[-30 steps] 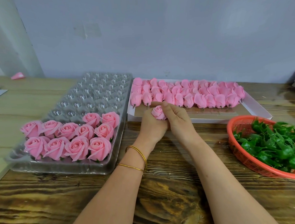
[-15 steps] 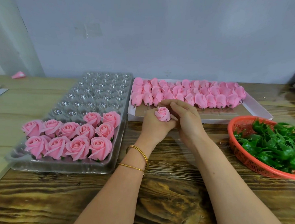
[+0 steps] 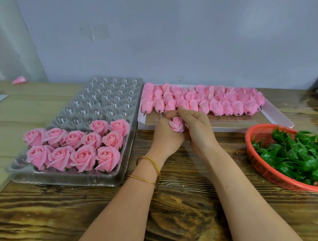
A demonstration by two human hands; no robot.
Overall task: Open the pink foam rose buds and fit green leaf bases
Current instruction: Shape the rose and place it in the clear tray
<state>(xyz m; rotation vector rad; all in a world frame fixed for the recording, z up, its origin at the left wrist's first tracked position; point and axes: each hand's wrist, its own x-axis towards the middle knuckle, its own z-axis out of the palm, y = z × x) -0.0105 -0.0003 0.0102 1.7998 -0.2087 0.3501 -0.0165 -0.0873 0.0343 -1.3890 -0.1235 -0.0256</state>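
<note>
A partly opened pink rose bud (image 3: 177,124) is held above the table (image 3: 176,210), just in front of the near rim of a white box (image 3: 274,119). It is gripped from the left by the left hand (image 3: 164,138), whose fingers are curled round its lower part. It is pinched from the right by the right hand (image 3: 200,131), whose fingers are bent against the petals. Two gold bangles (image 3: 149,168) are worn on the left wrist. The far half of the white box is filled with rows of closed buds (image 3: 208,101), their stems pointed toward the near rim, and a strip of the box floor is left showing between the stems and that rim. To the left, close beside the box, a clear plastic tray (image 3: 106,97) is set at a slant, and its near end is packed with finished roses (image 3: 74,149). At the right, an orange basket (image 3: 258,159) of green leaf bases (image 3: 298,156) is cut off by the frame edge; its rim is near the box corner but apart from it. A wide gap of table wood is left between the tray and the basket, and it is crossed by the two forearms.
</note>
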